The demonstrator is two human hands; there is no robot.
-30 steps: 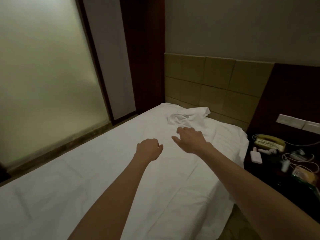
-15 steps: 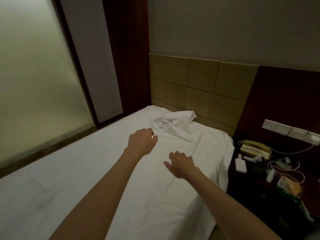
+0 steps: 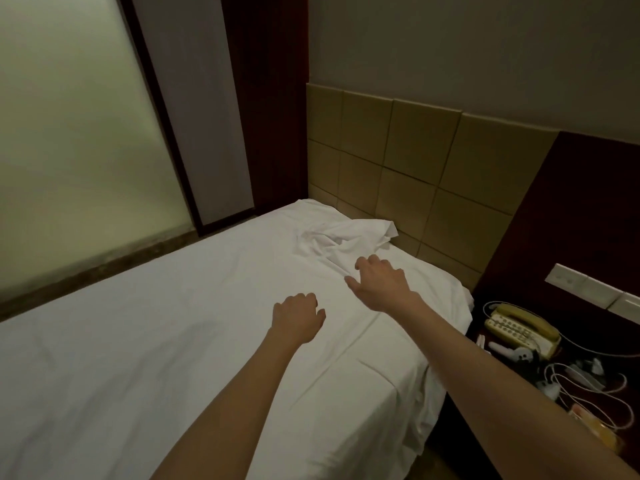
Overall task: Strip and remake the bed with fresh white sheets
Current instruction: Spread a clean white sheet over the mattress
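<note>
The right hand (image 3: 379,287) reaches forward over the bed, its fingers spread and bent downward, tips just at the edge of a crumpled bunch of white cloth (image 3: 341,239). It holds nothing, and whether the fingertips touch the fabric cannot be told. The left hand (image 3: 297,318) hovers nearer the person, fingers loosely curled and empty, just above the flat white sheet (image 3: 166,327).

That sheet covers the mattress smoothly, with faint creases, and drapes over the near right corner. The crumpled cloth lies at the head of the bed, close against a tan padded headboard (image 3: 415,168). To the left stands a frosted glass panel (image 3: 69,150). To the right, a dark bedside table (image 3: 491,348) carries a yellowish telephone (image 3: 519,323) and a tangle of white cables (image 3: 588,389).

The likely next move is gathering the bunched cloth. A careless grab could pinch the sheet beneath along with it, dragging the smooth layer out of place. A wide sweep of the right arm could also snag the cables or knock the telephone.
</note>
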